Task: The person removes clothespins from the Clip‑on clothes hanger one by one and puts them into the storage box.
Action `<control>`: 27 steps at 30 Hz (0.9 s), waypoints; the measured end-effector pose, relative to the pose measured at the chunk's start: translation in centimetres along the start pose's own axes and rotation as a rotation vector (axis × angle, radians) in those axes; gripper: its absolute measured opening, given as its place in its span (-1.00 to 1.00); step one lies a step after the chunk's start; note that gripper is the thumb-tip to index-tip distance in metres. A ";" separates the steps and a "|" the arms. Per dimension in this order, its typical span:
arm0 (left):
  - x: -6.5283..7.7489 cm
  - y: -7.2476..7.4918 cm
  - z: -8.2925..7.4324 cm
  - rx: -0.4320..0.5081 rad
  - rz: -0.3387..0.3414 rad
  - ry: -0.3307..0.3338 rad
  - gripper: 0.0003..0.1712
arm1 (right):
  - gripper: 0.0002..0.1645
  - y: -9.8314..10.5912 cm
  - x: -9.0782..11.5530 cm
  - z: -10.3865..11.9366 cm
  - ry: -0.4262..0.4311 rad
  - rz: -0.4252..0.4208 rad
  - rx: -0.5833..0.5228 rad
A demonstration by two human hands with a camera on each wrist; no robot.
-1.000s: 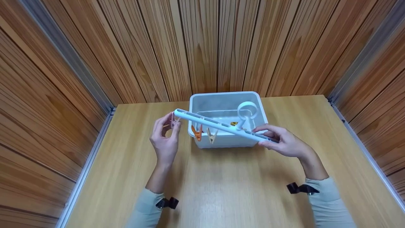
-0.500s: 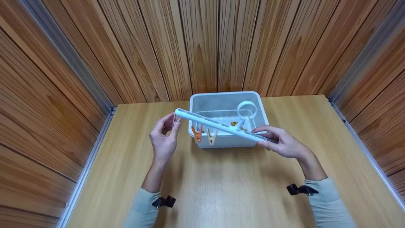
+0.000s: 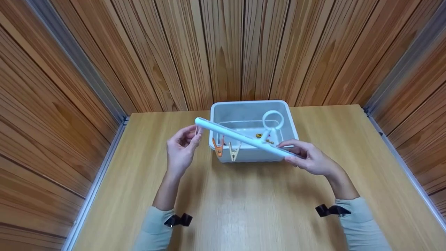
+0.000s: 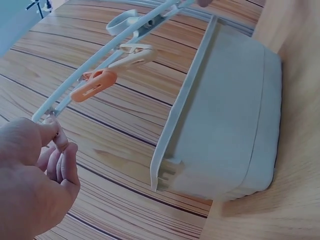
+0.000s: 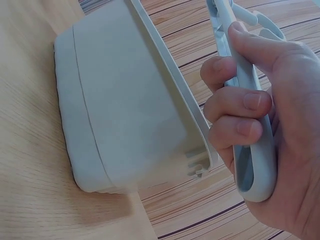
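Observation:
My right hand point(image 3: 312, 158) grips the right end of a light-blue clip hanger point(image 3: 237, 135), fingers wrapped round its bar in the right wrist view. The bar slants up to the left above the bin, and its ring hook point(image 3: 273, 120) stands up. From the bar hang an orange clothespin point(image 3: 218, 150) and a beige clothespin point(image 3: 234, 153). At the bar's left end my left hand point(image 3: 181, 153) pinches a pinkish clothespin point(image 4: 60, 140) between thumb and fingers. That clothespin's upper end meets the bar; whether it is attached there I cannot tell.
A pale blue-grey plastic bin point(image 3: 251, 157) stands on the wooden table point(image 3: 244, 205), under the hanger. Small yellow pieces point(image 3: 259, 135) lie inside it, partly hidden by the bar. Wood-panelled walls point(image 3: 226, 52) rise behind and on both sides.
The hanger bar has rolled a little, so its slotted top no longer shows in the head view. Its left end and the left hand have shifted slightly right.

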State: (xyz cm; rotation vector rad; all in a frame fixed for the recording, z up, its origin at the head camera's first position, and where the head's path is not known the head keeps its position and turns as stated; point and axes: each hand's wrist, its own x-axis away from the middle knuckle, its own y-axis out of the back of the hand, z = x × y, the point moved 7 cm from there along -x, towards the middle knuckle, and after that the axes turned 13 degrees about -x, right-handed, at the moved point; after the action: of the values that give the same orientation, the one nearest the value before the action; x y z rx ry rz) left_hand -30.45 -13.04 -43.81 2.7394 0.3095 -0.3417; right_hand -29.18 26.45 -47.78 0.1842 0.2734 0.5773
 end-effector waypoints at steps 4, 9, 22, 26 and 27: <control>0.1 -0.1 -0.1 -0.046 -0.045 -0.017 -0.60 | -0.61 0.1 0.0 -0.1 -0.021 -0.017 0.007; 0.3 -0.3 -0.4 -0.088 -0.132 -0.041 -0.46 | -0.60 0.0 -0.1 -0.3 -0.033 -0.027 0.009; -0.2 -0.1 -0.1 -0.067 -0.020 -0.003 -0.56 | -0.58 0.1 0.4 -0.4 -0.011 -0.004 -0.018; -0.3 -0.2 0.0 -0.030 0.060 0.024 -0.57 | -0.57 0.2 0.6 -0.3 0.005 0.021 -0.046; -0.4 -0.2 0.1 -0.022 0.078 0.034 -0.57 | -0.57 0.2 0.7 -0.3 0.007 0.027 -0.052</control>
State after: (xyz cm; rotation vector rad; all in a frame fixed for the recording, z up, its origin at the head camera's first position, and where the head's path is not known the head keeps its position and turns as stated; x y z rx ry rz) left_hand -30.87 -12.94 -43.87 2.7294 0.2132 -0.2696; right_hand -28.83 27.02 -48.11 0.1362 0.2625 0.6113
